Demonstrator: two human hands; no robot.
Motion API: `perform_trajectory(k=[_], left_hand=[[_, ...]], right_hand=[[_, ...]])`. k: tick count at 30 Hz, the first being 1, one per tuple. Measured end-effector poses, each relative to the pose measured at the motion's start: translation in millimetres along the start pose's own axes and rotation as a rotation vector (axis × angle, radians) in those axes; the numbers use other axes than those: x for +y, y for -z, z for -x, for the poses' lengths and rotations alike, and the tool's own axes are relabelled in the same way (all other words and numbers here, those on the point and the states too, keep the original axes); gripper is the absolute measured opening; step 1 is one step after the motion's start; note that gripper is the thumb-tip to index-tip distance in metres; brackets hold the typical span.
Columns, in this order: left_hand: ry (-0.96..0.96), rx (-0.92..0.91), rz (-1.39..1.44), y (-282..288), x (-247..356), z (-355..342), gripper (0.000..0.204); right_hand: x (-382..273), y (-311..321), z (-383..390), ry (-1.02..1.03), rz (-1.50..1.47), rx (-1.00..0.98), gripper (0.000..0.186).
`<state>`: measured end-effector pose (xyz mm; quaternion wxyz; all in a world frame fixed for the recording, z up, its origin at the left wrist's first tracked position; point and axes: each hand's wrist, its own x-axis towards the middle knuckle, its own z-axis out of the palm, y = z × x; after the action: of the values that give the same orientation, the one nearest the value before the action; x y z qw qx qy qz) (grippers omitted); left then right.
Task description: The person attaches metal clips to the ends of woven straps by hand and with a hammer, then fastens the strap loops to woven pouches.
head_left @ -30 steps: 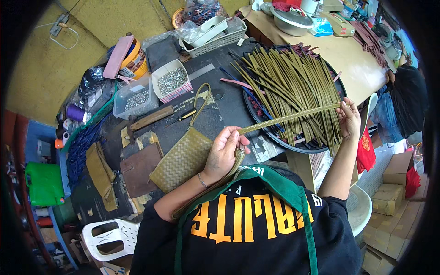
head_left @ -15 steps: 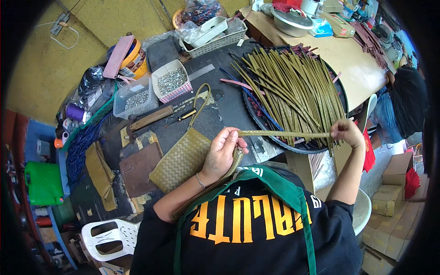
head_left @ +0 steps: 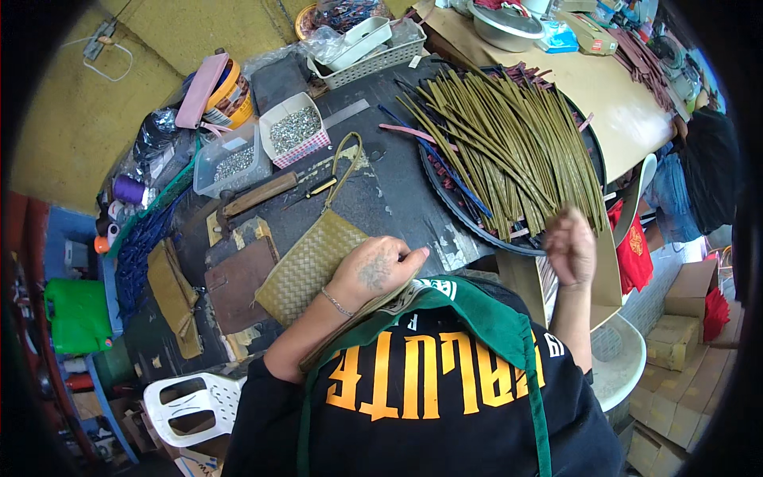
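Observation:
My left hand (head_left: pixel 372 269) is closed, thumb outstretched, round a bundle of olive strips (head_left: pixel 354 323) that trails back under my forearm. Most of the bundle is hidden by the hand and arm. To the right, my right hand (head_left: pixel 572 250) is blurred beside the near rim of a round black tray (head_left: pixel 469 226); whether its fingers hold anything is unclear. A thick heap of olive strips (head_left: pixel 509 151) lies across the tray, with some pink and blue ones among them. Next to my left hand is a woven olive pouch (head_left: pixel 311 266) with a wrist loop.
On the dark table lie a hammer (head_left: pixel 261 195), an awl (head_left: pixel 322 188) and a brown leather piece (head_left: pixel 241 288). Two containers of small metal parts, a clear box (head_left: pixel 230 164) and a checked basket (head_left: pixel 296 131), stand behind. A white chair (head_left: pixel 191 409) is at the lower left.
The strip stretched between my hands is no longer seen there. My right hand has moved left and down toward the tray's near edge. My left hand has turned back-side up and shifted slightly left.

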<state>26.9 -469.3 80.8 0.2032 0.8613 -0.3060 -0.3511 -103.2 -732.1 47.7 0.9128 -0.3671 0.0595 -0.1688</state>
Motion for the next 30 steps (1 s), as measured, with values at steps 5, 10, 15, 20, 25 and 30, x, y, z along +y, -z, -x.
perform_trajectory(k=[5,10,15,20,25,30], left_hand=[[-0.272,-0.002,0.481,-15.4,-6.5,4.3,0.020],[-0.185,0.084,0.735,-23.1,-5.3,0.6,0.015],[-0.289,0.224,0.573,-18.9,7.8,7.4,0.015],[-0.255,0.225,0.583,-18.9,5.9,11.4,0.015],[-0.270,0.219,0.579,-17.9,5.1,11.7,0.014],[-0.297,0.175,0.813,-25.0,1.8,7.9,0.010]], right_hand=[[37.1,-49.2,-9.2,-0.347,0.235,-0.095,0.017],[61.5,-73.9,-19.3,-0.324,0.266,-0.115,0.015],[69.7,-87.1,-25.2,-0.251,0.339,-0.127,0.014],[69.3,-90.5,-22.5,-0.300,0.364,-0.122,0.014],[73.5,-88.3,-22.9,-0.295,0.387,-0.126,0.014],[77.6,-90.3,-19.9,-0.141,0.402,-0.154,0.013]])
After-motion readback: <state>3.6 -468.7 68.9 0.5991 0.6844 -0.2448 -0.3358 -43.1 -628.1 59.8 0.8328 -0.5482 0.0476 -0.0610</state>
